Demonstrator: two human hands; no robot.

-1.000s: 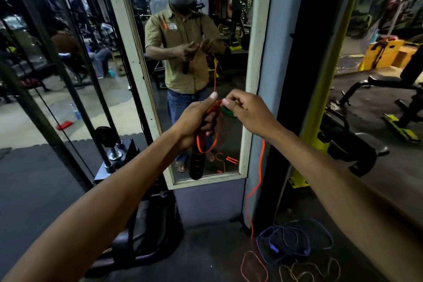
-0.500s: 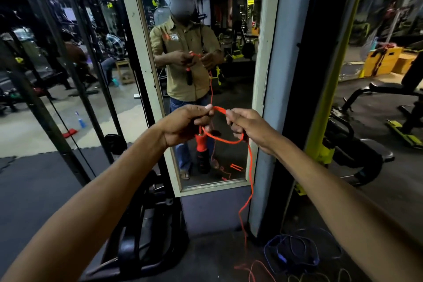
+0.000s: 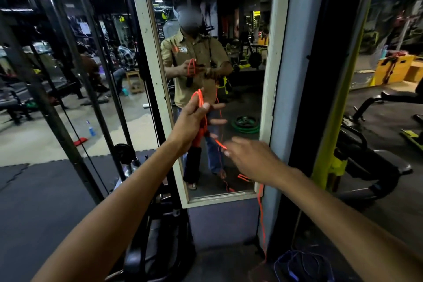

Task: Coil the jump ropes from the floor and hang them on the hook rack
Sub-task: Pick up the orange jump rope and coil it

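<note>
I stand in front of a tall mirror. My left hand holds the orange jump rope at chest height, with a loop sticking up above my thumb and the handle hanging below my palm. My right hand is lower and to the right, pinching the rope strand at its fingertips. From there the orange cord hangs down along the pillar to the floor. A blue jump rope lies tangled on the floor at the lower right.
The mirror in its pale frame reflects me and the gym behind. A cable machine's black uprights stand at left, with its base by my left forearm. A black and yellow bench sits at right. Dark rubber mats cover the floor.
My left hand has risen with a fresh loop of orange rope standing above it. My right hand dropped down and right along the cord, away from the left.
</note>
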